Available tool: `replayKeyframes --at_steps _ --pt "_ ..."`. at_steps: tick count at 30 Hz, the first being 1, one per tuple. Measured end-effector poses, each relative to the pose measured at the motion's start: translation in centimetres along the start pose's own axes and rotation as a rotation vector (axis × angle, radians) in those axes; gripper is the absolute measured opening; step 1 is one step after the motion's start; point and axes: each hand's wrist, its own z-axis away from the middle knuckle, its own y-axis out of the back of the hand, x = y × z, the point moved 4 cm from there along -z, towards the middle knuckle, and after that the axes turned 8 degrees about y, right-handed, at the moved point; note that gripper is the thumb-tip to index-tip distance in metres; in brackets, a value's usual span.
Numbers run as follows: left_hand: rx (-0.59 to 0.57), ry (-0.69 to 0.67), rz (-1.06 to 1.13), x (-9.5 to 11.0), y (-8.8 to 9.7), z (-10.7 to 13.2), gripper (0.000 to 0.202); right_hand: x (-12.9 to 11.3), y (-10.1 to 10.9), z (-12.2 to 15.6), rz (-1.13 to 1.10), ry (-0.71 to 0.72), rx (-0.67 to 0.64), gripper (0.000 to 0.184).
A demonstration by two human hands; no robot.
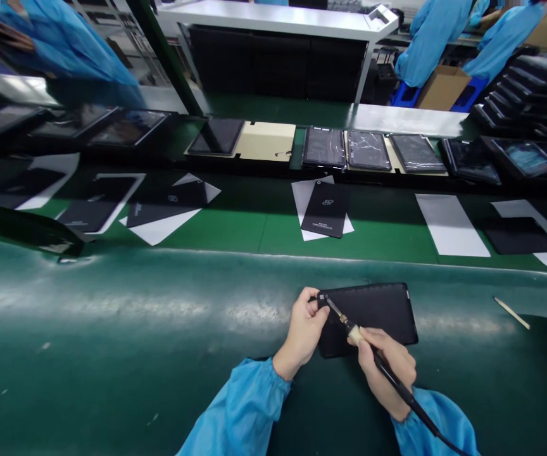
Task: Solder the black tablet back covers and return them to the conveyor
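A black tablet [378,310] lies back-up on the dark green bench near me. My left hand [303,332] pinches its near-left corner, fingers closed on the edge. My right hand [387,370] is wrapped round a thin pen-like tool [349,326] with a pale collar and a black cable trailing over my wrist. The tool's tip rests at the tablet's top-left corner, right by my left thumb. Both sleeves are light blue.
A thin pale stick [511,313] lies on the bench to the right. Beyond, a green conveyor [235,228] carries black back covers on white sheets [323,209]. A farther row holds several tablets [368,150]. People in blue coats work at the back.
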Motion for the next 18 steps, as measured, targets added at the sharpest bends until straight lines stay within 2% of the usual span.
replayKeyframes --at_steps 6,9,11,14,16,18 --pt "0.007 0.017 0.005 0.0 0.0 -0.1 0.032 0.0 0.0 0.3 -0.014 -0.036 -0.010 0.016" --pt "0.008 0.014 0.013 0.1 0.0 -0.1 0.034 0.1 0.7 0.3 -0.017 -0.040 0.011 0.014" --pt "0.000 0.016 0.023 0.3 -0.1 -0.1 0.036 0.6 1.8 -0.2 -0.007 -0.051 0.116 0.012" --pt "-0.004 0.007 0.029 0.5 -0.2 -0.1 0.038 2.2 4.1 -1.8 0.027 -0.106 0.386 0.009" --pt "-0.001 -0.002 0.023 0.6 -0.3 -0.1 0.038 4.0 5.5 -3.3 0.009 -0.181 0.551 0.011" --pt "0.008 -0.002 0.017 0.7 -0.3 -0.1 0.039 6.3 6.6 -4.9 -0.107 -0.264 0.676 0.017"
